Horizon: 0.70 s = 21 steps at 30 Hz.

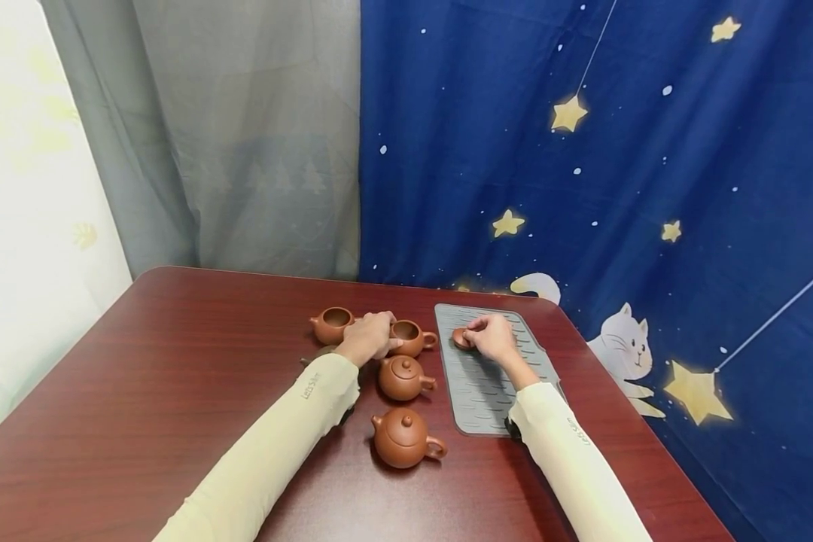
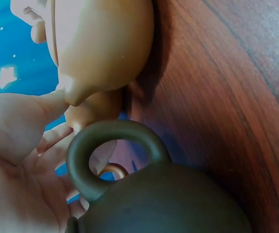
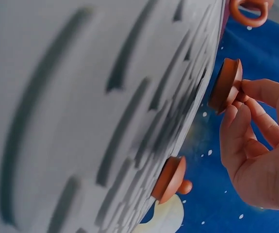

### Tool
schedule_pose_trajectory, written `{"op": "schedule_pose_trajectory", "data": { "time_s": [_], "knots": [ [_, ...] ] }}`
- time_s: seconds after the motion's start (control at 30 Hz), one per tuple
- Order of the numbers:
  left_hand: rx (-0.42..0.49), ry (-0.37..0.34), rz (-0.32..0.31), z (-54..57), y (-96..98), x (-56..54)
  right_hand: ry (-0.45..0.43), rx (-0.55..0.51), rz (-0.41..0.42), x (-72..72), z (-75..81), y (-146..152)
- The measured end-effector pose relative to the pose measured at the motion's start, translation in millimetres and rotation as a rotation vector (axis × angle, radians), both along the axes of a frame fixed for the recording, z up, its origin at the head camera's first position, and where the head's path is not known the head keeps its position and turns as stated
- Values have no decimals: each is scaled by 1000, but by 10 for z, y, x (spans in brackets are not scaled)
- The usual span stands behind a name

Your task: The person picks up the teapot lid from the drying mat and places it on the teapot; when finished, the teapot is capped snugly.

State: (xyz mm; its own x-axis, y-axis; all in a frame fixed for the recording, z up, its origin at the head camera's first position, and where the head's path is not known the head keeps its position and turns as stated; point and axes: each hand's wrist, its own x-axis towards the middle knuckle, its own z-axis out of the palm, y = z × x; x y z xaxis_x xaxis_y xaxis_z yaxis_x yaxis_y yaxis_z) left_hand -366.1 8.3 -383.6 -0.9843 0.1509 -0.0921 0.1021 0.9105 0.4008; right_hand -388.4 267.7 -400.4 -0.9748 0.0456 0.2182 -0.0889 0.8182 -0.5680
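My right hand [image 1: 493, 339] pinches the knob of a reddish-brown teapot lid [image 3: 226, 86] over the left part of a grey ridged mat [image 1: 474, 391]. A second lid [image 3: 170, 179] rests on the mat, knob outward. With thumb and fingers at its spout side, my left hand [image 1: 371, 335] holds a lidless brown teapot [image 1: 409, 345]; the contact is partly hidden in the left wrist view. Another lidless teapot [image 1: 332, 325] stands left of that hand. A dark green teapot [image 2: 163, 204] sits beneath the left wrist, mostly covered in the head view.
Two brown teapots with lids on, one [image 1: 401, 378] behind the other [image 1: 403, 438], stand between my forearms, handles to the right. The dark red table [image 1: 142, 376] ends at a blue star-patterned curtain [image 1: 461, 150] on the back and right sides.
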Motion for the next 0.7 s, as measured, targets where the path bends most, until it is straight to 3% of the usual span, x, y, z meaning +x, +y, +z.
{"op": "schedule_pose_trajectory", "data": {
  "time_s": [0.7],
  "knots": [
    [-19, 3, 11, -41, 33, -24, 142, -71, 102, 101, 91, -330]
  ]
}}
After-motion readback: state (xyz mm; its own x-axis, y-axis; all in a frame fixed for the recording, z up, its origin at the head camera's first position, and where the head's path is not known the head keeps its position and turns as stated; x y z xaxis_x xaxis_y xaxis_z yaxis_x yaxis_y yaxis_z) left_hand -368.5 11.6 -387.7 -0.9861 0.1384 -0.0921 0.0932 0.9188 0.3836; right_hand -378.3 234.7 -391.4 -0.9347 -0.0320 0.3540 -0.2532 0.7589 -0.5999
